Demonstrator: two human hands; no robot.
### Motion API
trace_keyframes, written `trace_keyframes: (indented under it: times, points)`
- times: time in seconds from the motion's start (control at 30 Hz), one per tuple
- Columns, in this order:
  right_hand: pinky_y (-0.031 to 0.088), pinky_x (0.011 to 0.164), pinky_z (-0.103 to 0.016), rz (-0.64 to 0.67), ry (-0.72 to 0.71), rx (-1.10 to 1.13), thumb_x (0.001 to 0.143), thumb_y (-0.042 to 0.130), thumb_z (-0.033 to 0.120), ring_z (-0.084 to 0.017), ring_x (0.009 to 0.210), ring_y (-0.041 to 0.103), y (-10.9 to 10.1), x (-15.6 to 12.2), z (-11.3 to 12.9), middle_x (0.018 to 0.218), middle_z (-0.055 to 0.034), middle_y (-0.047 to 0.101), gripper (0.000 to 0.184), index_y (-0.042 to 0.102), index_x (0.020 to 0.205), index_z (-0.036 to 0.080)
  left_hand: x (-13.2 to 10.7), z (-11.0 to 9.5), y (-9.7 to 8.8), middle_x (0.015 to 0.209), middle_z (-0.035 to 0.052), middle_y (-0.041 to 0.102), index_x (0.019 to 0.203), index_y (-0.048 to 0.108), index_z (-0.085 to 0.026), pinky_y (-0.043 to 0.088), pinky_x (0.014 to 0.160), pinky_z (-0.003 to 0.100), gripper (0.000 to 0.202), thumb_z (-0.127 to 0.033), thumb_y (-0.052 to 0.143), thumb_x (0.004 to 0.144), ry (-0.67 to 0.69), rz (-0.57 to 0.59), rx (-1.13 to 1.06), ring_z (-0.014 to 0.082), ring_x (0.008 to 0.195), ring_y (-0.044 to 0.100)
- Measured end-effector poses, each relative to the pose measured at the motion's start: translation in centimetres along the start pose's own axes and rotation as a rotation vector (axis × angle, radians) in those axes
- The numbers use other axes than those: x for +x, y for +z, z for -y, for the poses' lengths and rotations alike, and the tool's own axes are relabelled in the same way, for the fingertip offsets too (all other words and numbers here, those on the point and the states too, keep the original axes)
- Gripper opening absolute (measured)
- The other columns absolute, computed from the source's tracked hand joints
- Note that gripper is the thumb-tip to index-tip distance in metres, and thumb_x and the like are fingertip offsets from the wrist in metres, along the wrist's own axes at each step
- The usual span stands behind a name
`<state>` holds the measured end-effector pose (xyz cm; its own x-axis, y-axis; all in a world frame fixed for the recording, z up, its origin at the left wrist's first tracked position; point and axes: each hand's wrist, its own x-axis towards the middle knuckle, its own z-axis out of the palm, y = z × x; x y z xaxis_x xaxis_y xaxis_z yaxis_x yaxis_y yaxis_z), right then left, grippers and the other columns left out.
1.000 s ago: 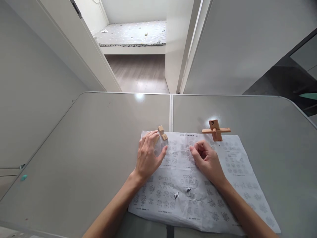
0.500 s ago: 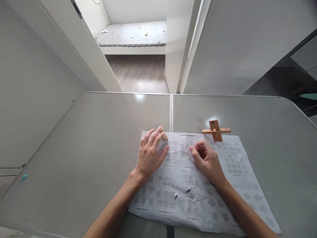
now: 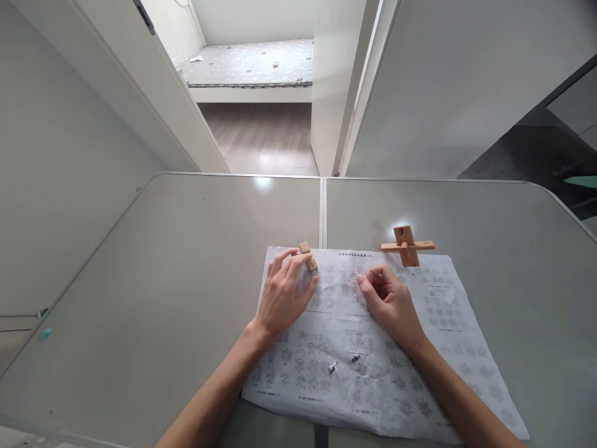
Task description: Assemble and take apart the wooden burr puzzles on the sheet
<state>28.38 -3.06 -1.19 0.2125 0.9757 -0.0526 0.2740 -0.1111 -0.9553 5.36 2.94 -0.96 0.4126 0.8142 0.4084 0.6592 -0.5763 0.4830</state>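
Observation:
A small notched wooden block point(image 3: 305, 247) lies at the upper left edge of a printed paper sheet point(image 3: 345, 326). My left hand point(image 3: 281, 292) rests beside it, fingertips touching the block and thumb standing apart. Part of the block is hidden by those fingers. My right hand point(image 3: 390, 303) lies on the paper with its fingers curled and thumb close to the index finger; nothing shows in it. Just beyond it, at the sheet's top right edge, stands a cross-shaped assembly of wooden puzzle pieces point(image 3: 405, 246) bearing dark marks.
The sheet, creased and with small torn spots, lies on a grey folding table point(image 3: 186, 280) with a metal seam point(image 3: 323, 211) down its middle. Past the far edge, an open doorway shows a bed point(image 3: 252, 65). A teal bit point(image 3: 45, 334) sits near the left edge.
My left fingers have drawn back and bent a little, and the block beside them has shifted slightly, showing more of itself. My right hand and the wooden cross have stayed put.

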Motion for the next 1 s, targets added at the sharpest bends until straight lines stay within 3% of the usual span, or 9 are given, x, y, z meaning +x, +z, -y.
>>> trace_keyframes:
  times: [0.2,0.37,0.53,1.0]
  points:
    - [0.030,0.050,-0.026,-0.003,-0.005,0.004,0.102,0.064,0.047,-0.013,0.053,0.035,0.00,0.06,0.03,0.064,0.0077,0.038,0.036,0.045,0.079,0.026,-0.03,-0.06,-0.08,0.122,0.0062,0.077,0.136,0.057,-0.028,0.051,0.113,0.050,0.041,-0.020,0.072,0.098,0.022,-0.012,-0.016,0.0296,0.136,0.061]
    - [0.031,0.051,-0.026,0.005,-0.003,-0.004,0.102,0.064,0.048,-0.013,0.054,0.036,-0.08,0.05,0.02,0.064,0.0075,0.039,0.036,0.046,0.080,0.026,-0.09,0.00,-0.13,0.147,0.0112,0.064,0.145,0.051,-0.028,0.047,0.120,0.052,0.054,-0.025,0.075,0.097,-0.026,-0.029,0.010,0.0315,0.142,0.056]
    - [0.032,0.050,-0.026,0.001,-0.009,-0.005,0.102,0.065,0.048,-0.013,0.053,0.037,-0.06,0.04,-0.16,0.063,0.0075,0.040,0.036,0.047,0.080,0.026,-0.10,0.21,0.12,0.161,0.0128,0.055,0.153,0.042,-0.027,0.041,0.126,0.055,0.067,-0.032,0.077,0.097,-0.060,0.035,0.041,0.0338,0.154,0.047]
    - [0.032,0.049,-0.027,0.002,-0.016,-0.001,0.102,0.064,0.049,-0.013,0.052,0.037,-0.09,0.04,-0.12,0.062,0.0071,0.041,0.036,0.047,0.080,0.026,-0.04,0.48,0.24,0.145,0.0100,0.068,0.151,0.044,-0.030,0.046,0.120,0.053,0.062,-0.030,0.076,0.098,-0.040,0.053,0.003,0.0330,0.142,0.058]
